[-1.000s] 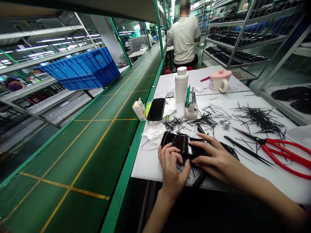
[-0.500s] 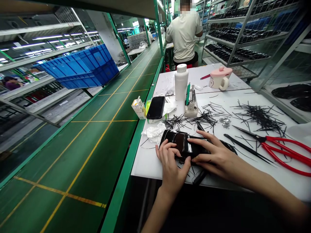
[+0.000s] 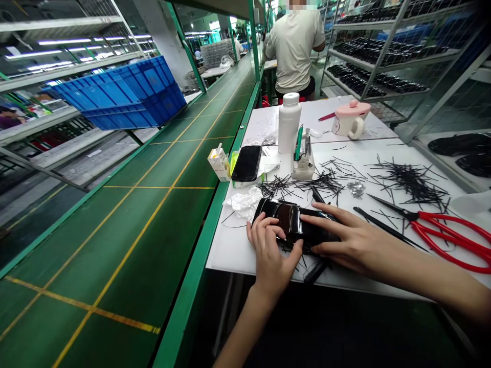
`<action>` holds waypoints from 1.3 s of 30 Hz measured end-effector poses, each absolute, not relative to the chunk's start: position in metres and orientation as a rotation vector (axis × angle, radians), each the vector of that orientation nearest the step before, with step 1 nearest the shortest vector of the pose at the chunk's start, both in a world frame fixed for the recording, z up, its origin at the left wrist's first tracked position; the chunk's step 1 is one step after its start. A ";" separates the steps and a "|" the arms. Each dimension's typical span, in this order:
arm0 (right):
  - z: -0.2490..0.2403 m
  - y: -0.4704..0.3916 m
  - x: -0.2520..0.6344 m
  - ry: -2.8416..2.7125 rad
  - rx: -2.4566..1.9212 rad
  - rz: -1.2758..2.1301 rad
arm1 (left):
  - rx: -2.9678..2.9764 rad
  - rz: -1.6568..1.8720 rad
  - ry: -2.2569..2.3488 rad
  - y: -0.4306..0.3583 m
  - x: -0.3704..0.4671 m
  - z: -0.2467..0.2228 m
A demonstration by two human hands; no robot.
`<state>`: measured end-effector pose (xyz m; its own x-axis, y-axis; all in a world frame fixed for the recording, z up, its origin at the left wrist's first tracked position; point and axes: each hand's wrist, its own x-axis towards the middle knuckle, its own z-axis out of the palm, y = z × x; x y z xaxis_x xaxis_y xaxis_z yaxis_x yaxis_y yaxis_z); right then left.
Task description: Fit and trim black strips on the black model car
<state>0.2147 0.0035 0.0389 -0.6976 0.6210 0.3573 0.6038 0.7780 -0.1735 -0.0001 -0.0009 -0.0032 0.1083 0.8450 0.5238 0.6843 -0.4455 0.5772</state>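
A glossy black item (image 3: 295, 220), like a shoe part with a brown patch, lies near the front edge of the white table. My left hand (image 3: 270, 250) grips its near left side, fingers curled over it and thumb against the near edge. My right hand (image 3: 345, 237) holds its right part, fingers stretched along the top. Thin black strips (image 3: 278, 186) lie behind it. To the right are black tweezers (image 3: 387, 227) and red-handled scissors (image 3: 448, 235). Crumpled white tissue (image 3: 245, 203) touches the area at its left. My palms and the item's underside are hidden.
A phone (image 3: 246, 163), a small carton (image 3: 219, 162), a white bottle (image 3: 289, 122) and a lidded mug (image 3: 351, 118) stand or lie farther back. The green conveyor (image 3: 153, 214) runs along the left. A person (image 3: 297, 48) sits ahead, beside shoe racks (image 3: 387, 56).
The camera view has shifted slightly. Both hands stay on the black item, and my right hand sits a little farther right along it.
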 end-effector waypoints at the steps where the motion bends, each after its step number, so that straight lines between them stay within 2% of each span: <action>1: 0.038 0.005 0.213 -2.574 -0.931 0.065 | 2.188 1.250 1.539 -0.001 0.000 -0.003; 39: 0.038 0.003 0.203 -2.686 -1.028 0.064 | 2.174 1.248 1.556 -0.003 0.001 -0.003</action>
